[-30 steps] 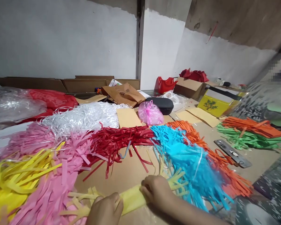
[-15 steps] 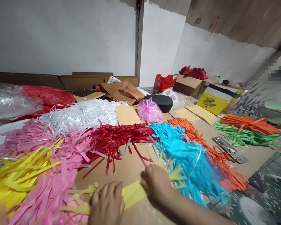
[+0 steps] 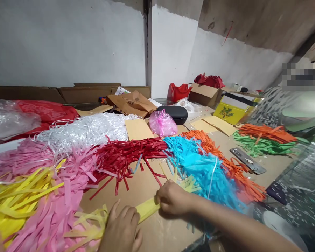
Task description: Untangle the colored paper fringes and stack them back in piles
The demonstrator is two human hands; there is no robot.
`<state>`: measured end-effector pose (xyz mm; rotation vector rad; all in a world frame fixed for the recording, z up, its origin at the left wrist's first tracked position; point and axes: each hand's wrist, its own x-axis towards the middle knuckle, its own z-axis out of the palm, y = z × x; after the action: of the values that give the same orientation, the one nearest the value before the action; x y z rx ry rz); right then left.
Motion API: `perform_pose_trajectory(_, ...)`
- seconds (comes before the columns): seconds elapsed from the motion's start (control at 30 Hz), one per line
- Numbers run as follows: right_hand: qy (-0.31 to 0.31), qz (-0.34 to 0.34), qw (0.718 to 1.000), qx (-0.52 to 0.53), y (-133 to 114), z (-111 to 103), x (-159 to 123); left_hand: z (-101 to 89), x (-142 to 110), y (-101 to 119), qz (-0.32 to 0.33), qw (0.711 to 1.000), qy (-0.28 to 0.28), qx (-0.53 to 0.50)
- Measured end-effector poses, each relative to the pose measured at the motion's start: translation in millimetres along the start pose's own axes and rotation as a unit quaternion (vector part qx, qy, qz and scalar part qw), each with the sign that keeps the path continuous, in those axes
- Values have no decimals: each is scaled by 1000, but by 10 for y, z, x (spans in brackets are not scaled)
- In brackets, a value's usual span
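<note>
A strip of yellow fringed tissue paper (image 3: 147,210) lies over the brown cardboard, its cut ends spreading out at both sides. My right hand (image 3: 172,197) is closed on its right part, knuckles up. At its left part my left hand (image 3: 123,227) bends over the paper with one finger raised; the paper under the palm is hidden. Just right of my right hand is a bundle of blue fringed paper (image 3: 199,168). Dark red fringe (image 3: 128,154) lies behind both hands, and pink fringe (image 3: 57,203) is to the left.
Bright yellow strips (image 3: 18,199) lie far left, with white shredded strands (image 3: 84,131) behind. Orange fringe (image 3: 233,171) and a phone (image 3: 248,161) lie right. A pink plastic bag (image 3: 162,124), a black case (image 3: 177,113) and a yellow box (image 3: 233,108) stand at the back.
The visible middle of the yellow tissue paper has become narrower. One finger of my left hand has lifted. The whole view has shifted slightly, with background things now further left.
</note>
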<state>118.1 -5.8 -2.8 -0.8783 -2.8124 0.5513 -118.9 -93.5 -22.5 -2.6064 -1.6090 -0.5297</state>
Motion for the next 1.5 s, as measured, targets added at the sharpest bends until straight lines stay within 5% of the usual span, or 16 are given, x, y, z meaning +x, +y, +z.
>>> perform_pose_trajectory(0.33,11,114,993,22,68,-12,30,-78,86,-261,-129,975,-173,-46)
perform_pose_trajectory(0.6,4,144,989,-15,36,20,130,-55,265,-251,-121,978,-170,23)
perform_pose_trajectory(0.73,23,151,988,-23,32,-13,68,-14,210,-305,-96,985,-143,24)
perform_pose_trajectory(0.9,73,-71,985,-138,16,-30,-59,48,109,-294,94,994,42,44)
perform_pose_trajectory(0.97,79,-119,973,-180,54,-27,-46,57,105,-251,110,991,62,47)
perform_pose_trajectory(1.17,60,-30,994,-89,99,-87,85,16,189,-180,70,995,77,12)
perform_pose_trajectory(1.33,114,-95,972,-185,-136,51,123,10,223,-233,77,996,39,26)
perform_pose_trajectory(1.5,106,-57,972,-204,-12,207,77,29,129,-329,87,990,106,8)
